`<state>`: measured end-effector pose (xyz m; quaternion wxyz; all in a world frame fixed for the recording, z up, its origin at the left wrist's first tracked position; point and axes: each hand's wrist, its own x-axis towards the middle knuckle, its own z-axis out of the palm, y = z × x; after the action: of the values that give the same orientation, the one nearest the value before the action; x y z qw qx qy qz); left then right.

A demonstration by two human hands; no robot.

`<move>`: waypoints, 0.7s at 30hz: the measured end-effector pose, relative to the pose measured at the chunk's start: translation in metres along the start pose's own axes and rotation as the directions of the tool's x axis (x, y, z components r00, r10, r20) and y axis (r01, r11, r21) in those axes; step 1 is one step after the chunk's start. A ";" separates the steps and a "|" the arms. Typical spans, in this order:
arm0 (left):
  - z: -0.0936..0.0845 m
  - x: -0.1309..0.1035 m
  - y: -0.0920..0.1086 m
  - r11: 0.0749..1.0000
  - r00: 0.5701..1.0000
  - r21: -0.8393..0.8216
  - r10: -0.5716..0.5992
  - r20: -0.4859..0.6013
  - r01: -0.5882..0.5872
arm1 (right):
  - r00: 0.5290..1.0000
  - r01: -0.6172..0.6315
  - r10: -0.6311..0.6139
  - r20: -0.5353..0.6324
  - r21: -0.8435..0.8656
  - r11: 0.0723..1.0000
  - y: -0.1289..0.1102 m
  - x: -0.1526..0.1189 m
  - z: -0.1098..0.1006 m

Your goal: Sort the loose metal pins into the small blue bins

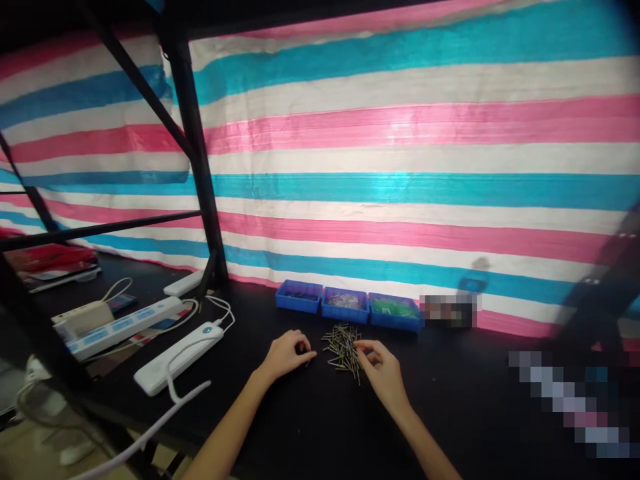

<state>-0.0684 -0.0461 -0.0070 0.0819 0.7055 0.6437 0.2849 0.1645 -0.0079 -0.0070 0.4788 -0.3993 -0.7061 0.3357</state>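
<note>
A loose pile of long, thin metal pieces (343, 348), brass and grey and much like screws, lies on the black tabletop (300, 427) between my hands. At the pile's right edge my right hand (383, 370) is closed in a pinch, its fingertips touching the pieces. What is between those fingertips is too small to make out. Left of the pile and apart from it, my left hand (285, 355) rests low over the table with fingers curled and thumb stretched toward the pile. Whatever its fingertips hold, if anything, is hidden.
Behind the pile stand three blue bins: one with dark bits (299, 306), one with clear packets (345, 313), one with green pieces (395, 323). White power strips (180, 357) and cables lie left, near a black metal post (200, 173). Striped sheeting (400, 160) hangs behind.
</note>
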 end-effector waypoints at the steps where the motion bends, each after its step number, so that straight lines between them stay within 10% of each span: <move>1: 0.001 -0.003 0.001 1.000 1.000 -0.005 0.018 -0.007 -0.018 | 1.000 0.009 -0.009 -0.011 -0.012 1.000 0.001 0.000 0.000; 21: 0.016 -0.044 0.054 0.999 0.997 0.032 -0.005 -0.079 0.008 | 0.991 0.092 -0.068 0.117 -0.213 0.973 -0.016 -0.011 -0.007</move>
<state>-0.0144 -0.0927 -0.0076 0.0458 0.6927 0.6534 0.3020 0.1697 -0.0242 0.0045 0.4063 -0.4016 -0.7792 0.2578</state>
